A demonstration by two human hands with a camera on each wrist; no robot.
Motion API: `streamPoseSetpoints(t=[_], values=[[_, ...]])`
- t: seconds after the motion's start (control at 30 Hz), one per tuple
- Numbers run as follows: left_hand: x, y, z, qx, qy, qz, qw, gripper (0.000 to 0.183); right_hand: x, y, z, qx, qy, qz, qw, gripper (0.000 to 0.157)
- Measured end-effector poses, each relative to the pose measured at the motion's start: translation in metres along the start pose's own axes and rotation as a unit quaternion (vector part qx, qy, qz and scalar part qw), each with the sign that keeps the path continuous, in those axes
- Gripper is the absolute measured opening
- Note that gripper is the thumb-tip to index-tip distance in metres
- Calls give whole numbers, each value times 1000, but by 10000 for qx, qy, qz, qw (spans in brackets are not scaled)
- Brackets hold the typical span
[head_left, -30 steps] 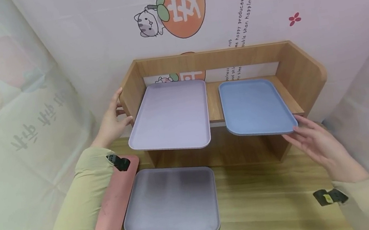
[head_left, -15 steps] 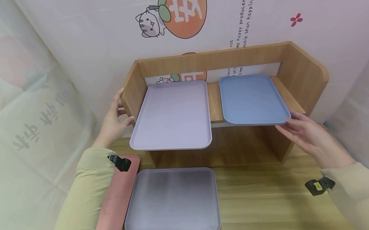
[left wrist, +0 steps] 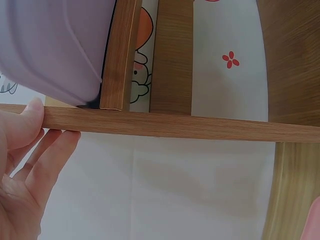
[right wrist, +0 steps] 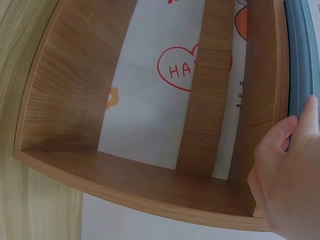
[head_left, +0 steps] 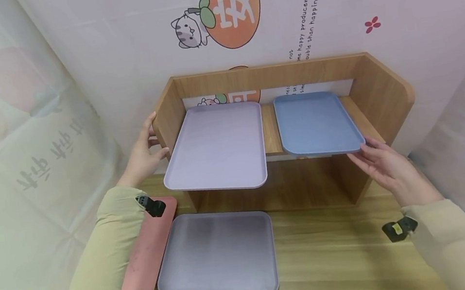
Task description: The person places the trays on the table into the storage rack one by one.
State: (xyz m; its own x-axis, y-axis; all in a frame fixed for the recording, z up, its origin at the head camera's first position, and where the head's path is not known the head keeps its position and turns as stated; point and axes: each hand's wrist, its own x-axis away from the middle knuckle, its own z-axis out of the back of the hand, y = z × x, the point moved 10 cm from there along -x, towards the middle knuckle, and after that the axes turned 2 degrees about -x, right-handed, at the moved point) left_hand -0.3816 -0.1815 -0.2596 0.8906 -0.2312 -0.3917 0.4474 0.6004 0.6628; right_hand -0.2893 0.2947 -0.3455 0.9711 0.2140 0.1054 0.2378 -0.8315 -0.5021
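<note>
From here, it looks like the blue tray (head_left: 317,121) is being set into place on the upper board of the shelf (head_left: 377,91), right of the lilac tray (head_left: 217,147), a strip of bare wood between them. The right hand (head_left: 394,168) pinches the blue one's near right corner, which juts past the board's front edge; whether its whole underside rests on the board, I can't tell. The left hand (head_left: 140,158) grips the shelf's left side panel, thumb and fingers on opposite faces. I'd say the next move calls for levelling that corner, then letting go. I count four trays: two up top, and two on the table (head_left: 326,250), one grey (head_left: 216,255), one pink (head_left: 146,259) partly behind the left sleeve (head_left: 101,250). One shelf, two hands.
</note>
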Motion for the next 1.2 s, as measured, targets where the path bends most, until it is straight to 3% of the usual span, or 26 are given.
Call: streamPoseSetpoints(t=[0.23,0.67,0.97,1.2], values=[[1,2,0,-42,-24,5,10000,96,4,-1,5,32,324,-54,9995,28],[1,1,-1,-130,-61,111,9998,98,16,-3,8,250,-161,-63,9995,30],[1,3,-1,-117,-84,175,9997,97,22,11,23,398,-431,-227,9980,31],[1,4,-1,-128,-52,148,9998,95,24,27,32,848,-645,-455,9933,32]])
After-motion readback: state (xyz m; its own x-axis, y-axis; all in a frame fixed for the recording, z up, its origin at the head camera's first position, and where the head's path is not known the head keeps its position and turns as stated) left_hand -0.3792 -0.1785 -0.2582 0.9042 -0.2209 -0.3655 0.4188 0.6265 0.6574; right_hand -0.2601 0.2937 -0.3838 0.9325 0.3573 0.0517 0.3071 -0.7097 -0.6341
